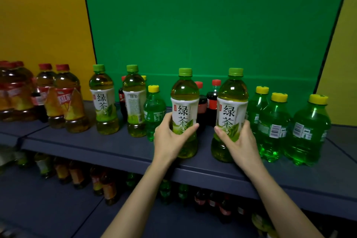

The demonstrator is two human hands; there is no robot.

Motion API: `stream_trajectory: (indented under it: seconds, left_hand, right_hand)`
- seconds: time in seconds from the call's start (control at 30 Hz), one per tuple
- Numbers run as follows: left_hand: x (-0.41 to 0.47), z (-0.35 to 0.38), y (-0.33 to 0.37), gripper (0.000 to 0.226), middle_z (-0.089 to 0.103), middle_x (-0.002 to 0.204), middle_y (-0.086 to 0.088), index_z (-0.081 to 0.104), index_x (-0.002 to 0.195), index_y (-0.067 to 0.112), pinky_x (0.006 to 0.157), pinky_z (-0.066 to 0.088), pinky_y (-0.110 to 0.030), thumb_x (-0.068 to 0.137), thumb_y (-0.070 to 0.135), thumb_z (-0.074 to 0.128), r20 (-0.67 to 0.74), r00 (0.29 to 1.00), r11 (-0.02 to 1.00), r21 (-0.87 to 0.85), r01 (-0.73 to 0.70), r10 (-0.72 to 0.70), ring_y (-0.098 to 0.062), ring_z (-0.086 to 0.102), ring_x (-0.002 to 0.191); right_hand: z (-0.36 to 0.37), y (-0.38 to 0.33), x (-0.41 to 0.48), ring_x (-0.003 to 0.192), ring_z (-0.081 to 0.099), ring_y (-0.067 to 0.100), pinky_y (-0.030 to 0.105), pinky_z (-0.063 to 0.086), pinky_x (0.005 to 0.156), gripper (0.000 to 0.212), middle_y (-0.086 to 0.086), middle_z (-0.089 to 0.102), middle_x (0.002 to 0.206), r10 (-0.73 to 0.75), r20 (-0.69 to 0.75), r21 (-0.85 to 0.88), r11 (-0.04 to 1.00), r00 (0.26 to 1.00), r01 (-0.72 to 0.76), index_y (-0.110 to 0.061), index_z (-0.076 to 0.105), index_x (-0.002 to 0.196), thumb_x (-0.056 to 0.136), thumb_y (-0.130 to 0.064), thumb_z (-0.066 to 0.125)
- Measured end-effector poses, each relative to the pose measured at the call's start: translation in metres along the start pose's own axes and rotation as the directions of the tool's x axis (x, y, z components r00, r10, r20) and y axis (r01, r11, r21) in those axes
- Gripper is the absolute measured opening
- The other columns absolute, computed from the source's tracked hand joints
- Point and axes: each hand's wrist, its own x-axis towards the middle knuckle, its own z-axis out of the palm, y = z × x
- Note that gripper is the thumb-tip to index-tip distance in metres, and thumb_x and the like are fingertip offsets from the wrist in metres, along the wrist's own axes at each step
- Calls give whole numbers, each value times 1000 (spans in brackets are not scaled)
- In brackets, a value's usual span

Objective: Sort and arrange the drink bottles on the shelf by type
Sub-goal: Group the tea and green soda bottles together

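**While two are in hand: tipping risks**

As the left grip [170,139] wraps the left tea bottle [184,110] and the right grip [239,141] wraps the right tea bottle [231,106], both upright near the shelf [87,145] edge, a slip could send either off it. The small soda bottle [154,114] just beside the left tea bottle may get clipped. Farther back, cola bottles [212,102] could topple if nudged.

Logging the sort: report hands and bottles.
Left hand grips centre tea bottle; right hand grips right tea bottle. Both upright on shelf. Green soda bottles flank them.
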Motion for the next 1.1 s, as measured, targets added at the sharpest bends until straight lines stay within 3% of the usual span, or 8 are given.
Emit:
stream_trajectory:
  seconds: [0.1,0.27,0.4,0.47,0.67,0.8,1.0,1.1]
  left_hand:
    - [-17,-18,6,51,70,90,12,62,98,25,78,55,-39,60,58,71,-90,996,1000,8,-2,3,-3,64,86]
    - [-49,-69,17,43,69,86,12,63,94,22,68,53,-22,63,47,79,-204,979,1000,12,-21,23,-1,65,80]
    - [-70,-119,17,40,70,87,10,63,93,21,67,54,-22,64,43,78,-284,959,1000,22,13,-7,-5,66,79]
    - [-79,-145,13,38,70,86,11,64,93,21,65,52,-19,62,41,75,-334,943,998,57,31,-10,-4,66,78]
    - [-99,-229,-11,44,70,86,9,64,91,25,63,52,-17,60,51,81,-442,896,984,137,110,-39,-5,67,77]
    - [-104,-292,-26,45,70,87,13,63,91,26,62,51,-15,59,52,80,-486,873,978,161,135,-40,-2,66,77]
    - [-98,-397,-53,43,70,87,16,63,90,32,67,54,-24,57,53,79,-498,865,968,189,167,-52,-1,66,78]
    - [-95,-447,-67,42,69,88,18,62,89,34,69,55,-26,57,54,80,-487,872,962,208,178,-56,0,65,79]
  right_hand:
    - [0,-8,-12,100,62,12,36,52,86,54,-3,63,109,-15,32,169,986,999,9,-32,47,102,63,-62,70]
    - [14,-34,-38,89,63,-7,13,47,73,41,-14,65,101,-68,158,361,932,985,7,-33,52,99,62,-46,64]
    - [47,-54,-59,81,64,-8,6,47,63,44,-12,68,92,-106,296,464,884,949,-46,-28,54,98,59,-42,67]
    - [72,-63,-69,81,65,-5,8,48,64,46,-11,69,91,-125,355,489,870,926,-70,-27,54,98,62,-43,77]
    - [157,-94,-97,87,66,2,19,51,71,47,-8,70,95,-164,492,531,834,855,-146,-26,55,99,62,-43,78]
    - [214,-124,-115,87,66,3,24,52,74,49,-5,69,96,-192,526,541,827,828,-152,-26,55,99,59,-46,75]
    - [304,-176,-147,85,67,2,18,52,68,53,-7,70,93,-195,539,575,796,819,-189,-26,55,99,53,-47,72]
    - [350,-199,-162,87,67,4,22,52,70,50,-6,69,95,-190,543,585,784,818,-207,-27,55,101,56,-44,71]
